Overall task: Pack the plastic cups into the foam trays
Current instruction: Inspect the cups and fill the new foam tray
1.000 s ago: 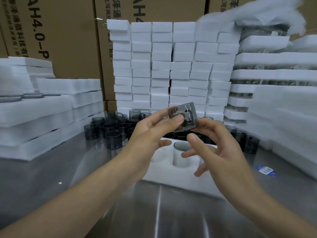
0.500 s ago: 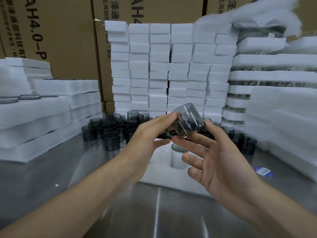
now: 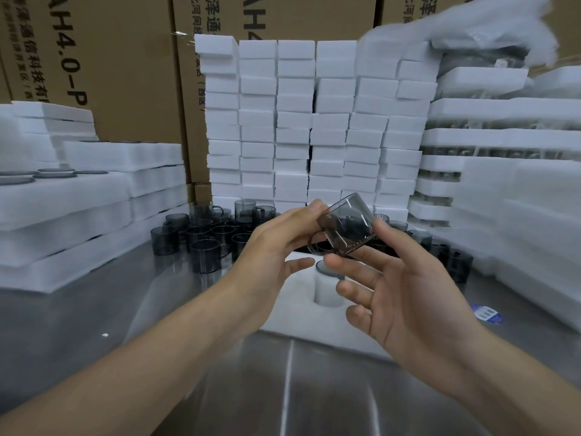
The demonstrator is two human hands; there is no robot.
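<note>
Both grips meet on one smoky cup, held tilted in the air at my 12 o'clock. I see the left grip pinching its 9 o'clock side between thumb and fingertips. The right grip pinches the 3 o'clock side with thumb and forefinger, its other fingers spread loose. Below lies the foam tray on the counter, with a seated cup in one pocket. More loose cups stand at 10 o'clock.
</note>
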